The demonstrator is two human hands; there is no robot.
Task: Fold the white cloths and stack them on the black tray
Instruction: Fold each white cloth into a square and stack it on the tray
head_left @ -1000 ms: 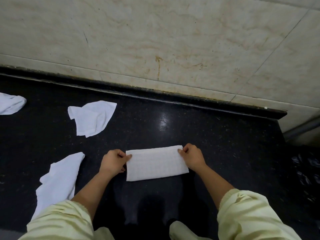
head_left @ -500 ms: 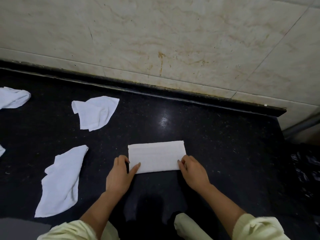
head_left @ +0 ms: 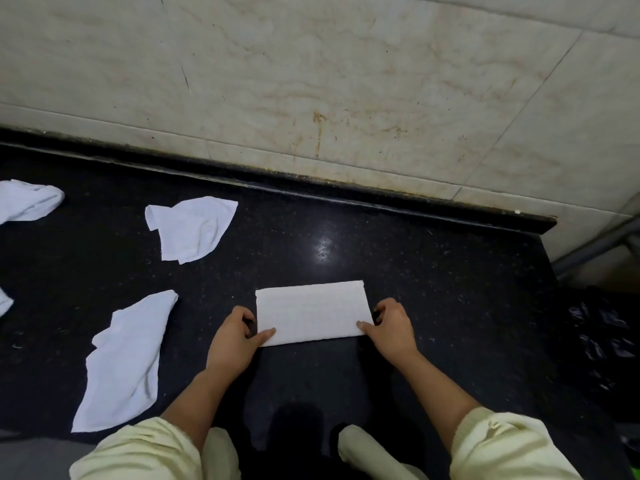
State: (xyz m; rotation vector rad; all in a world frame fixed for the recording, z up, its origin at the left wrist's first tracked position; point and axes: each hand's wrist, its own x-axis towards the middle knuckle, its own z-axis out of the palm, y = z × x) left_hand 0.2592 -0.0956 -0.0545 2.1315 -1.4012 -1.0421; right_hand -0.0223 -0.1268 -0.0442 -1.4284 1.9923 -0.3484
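Observation:
A folded white cloth [head_left: 311, 311] lies as a flat rectangle on the black counter [head_left: 433, 289]. My left hand [head_left: 235, 341] pinches its near left corner, thumb on top. My right hand [head_left: 391, 327] pinches its near right corner the same way. Loose unfolded white cloths lie to the left: one [head_left: 192, 228] further back, one [head_left: 126, 362] nearer the front, and one [head_left: 29, 200] at the far left edge. No black tray is in view.
A marble-tiled wall [head_left: 346, 81] rises behind the counter's raised back lip [head_left: 311, 188]. The counter ends at the right, where a dark crinkled plastic bag [head_left: 602, 337] sits lower down. A sliver of another white cloth [head_left: 4, 301] shows at the left edge.
My hands moved from the cloth's far corners to its near corners. The cloth is now a narrower rectangle, folded over once more.

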